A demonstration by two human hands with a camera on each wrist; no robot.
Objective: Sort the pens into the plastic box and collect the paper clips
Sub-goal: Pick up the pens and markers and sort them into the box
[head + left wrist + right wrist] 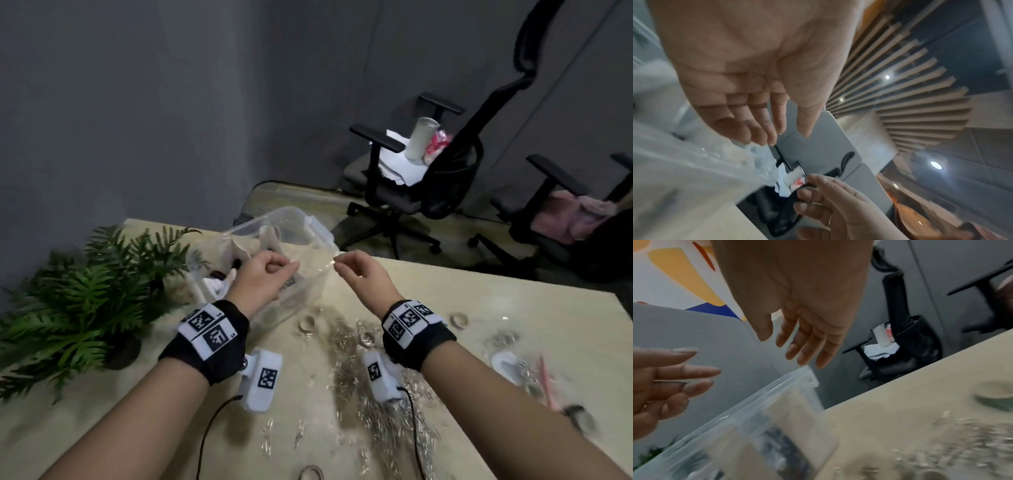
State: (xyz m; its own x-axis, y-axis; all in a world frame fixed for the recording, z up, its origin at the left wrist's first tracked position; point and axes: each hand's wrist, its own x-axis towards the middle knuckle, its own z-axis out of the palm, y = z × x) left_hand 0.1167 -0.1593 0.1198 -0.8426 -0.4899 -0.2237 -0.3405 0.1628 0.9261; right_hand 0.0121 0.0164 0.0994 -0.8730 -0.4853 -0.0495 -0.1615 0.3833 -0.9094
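Two hands hover over the clear, ribbed-rim plastic box [318, 233]: your left hand [265, 274] and right hand [359, 274] hang loosely curled, holding nothing; shiny wire paper clips [346, 346] litter the pale table [513, 301].

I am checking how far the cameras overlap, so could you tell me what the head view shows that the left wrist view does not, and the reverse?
Only the head view shows the scattered paper clips on the table, the fern, the tape rolls and both wristbands. Only the left wrist view shows the slatted ceiling with its lights and the left palm from below. Both show the left hand, the right hand, the clear plastic box and the office chair behind it.
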